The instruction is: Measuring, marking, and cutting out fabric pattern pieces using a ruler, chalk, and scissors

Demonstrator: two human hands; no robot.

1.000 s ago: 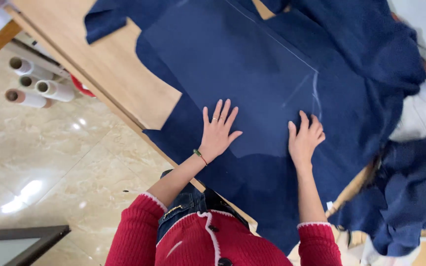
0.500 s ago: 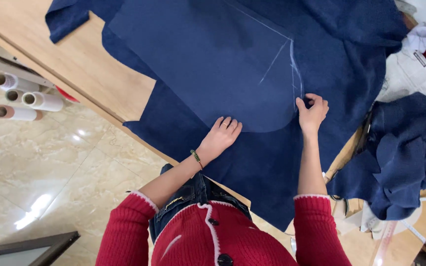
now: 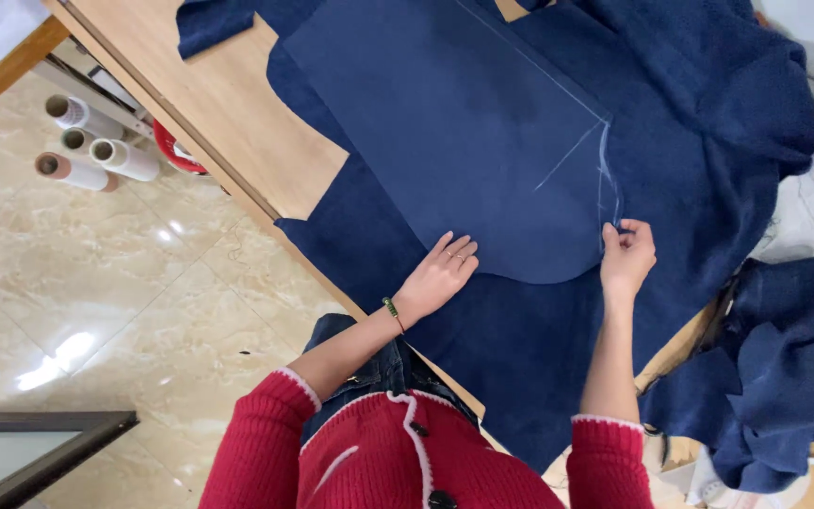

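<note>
1. Blue fabric [image 3: 539,349] lies spread over the wooden table [image 3: 237,123], with a smooth blue pattern piece [image 3: 454,132] on top.
2. Left hand [image 3: 440,278] rests flat, fingers together, on the pattern piece's lower edge.
3. Right hand [image 3: 626,256] is pinched narrow at the piece's right edge; what it holds cannot be told.
4. Rolls [image 3: 87,151] lie on the floor under the table.

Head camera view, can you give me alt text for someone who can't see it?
Seen from above, a person in a red sweater presses the left hand flat on a smooth navy pattern piece lying on dark blue fabric on a wooden table. The right hand pinches something small at the piece's edge, beside pale chalk lines.
</note>
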